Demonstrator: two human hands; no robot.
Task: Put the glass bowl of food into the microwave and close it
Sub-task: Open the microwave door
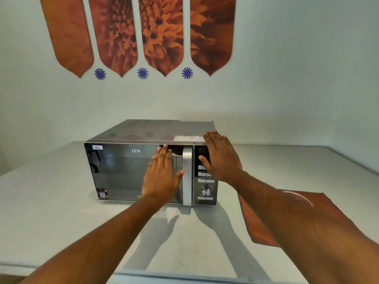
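Head view: a person stands at a pale counter [61, 212], both arms stretched toward a microwave [143, 132] set against the wall.
Door: the dark glass door [119, 171] sits flush with the microwave's frame and looks fully shut.
Left hand: the left hand [162, 177] lies flat on the door just beside the silver handle [187, 160], fingers straight and together, gripping nothing.
Right hand: the right hand [221, 158] is spread flat over the upper control panel [206, 189], fingertips reaching the top edge, also holding nothing.
Bowl: a faint curved glass rim [301, 198] shows on the rust-red cloth [258, 228] to the right, mostly hidden behind the right forearm; it may be the bowl, but no food can be made out there.
Inside: the door reflects the room, so its contents cannot be read.
Progress: either the bowl is in and the final push is being made, or the door has yet to be opened; the pose suggests pressing shut.
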